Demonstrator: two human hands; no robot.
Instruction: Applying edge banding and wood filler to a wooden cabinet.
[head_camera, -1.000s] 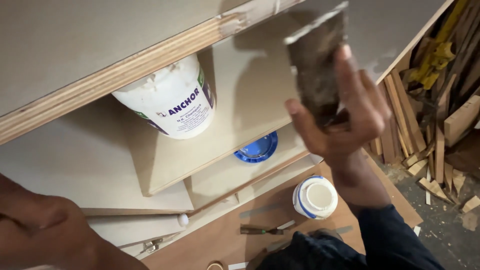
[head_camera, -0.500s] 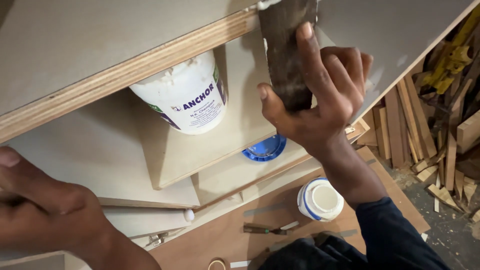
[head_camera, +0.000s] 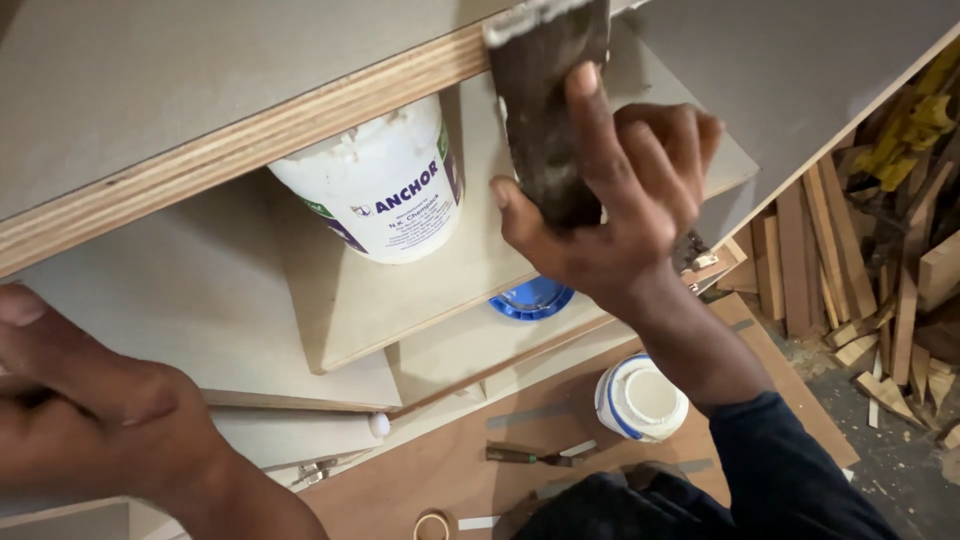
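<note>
You are seeing a white tub (head_camera: 385, 195) with a blue-printed label; a smaller white, blue-rimmed jar (head_camera: 641, 399) is sitting lower right of it.

One head-worn camera looks steeply down, close over the plywood board's edge (head_camera: 250, 140), floor well below.

The right hand (head_camera: 610, 210) rose with the dark scraper (head_camera: 545, 100) until its blade reached the layered edge of the plywood board (head_camera: 250, 140). The left hand (head_camera: 90, 410) moved further into view at lower left.
</note>
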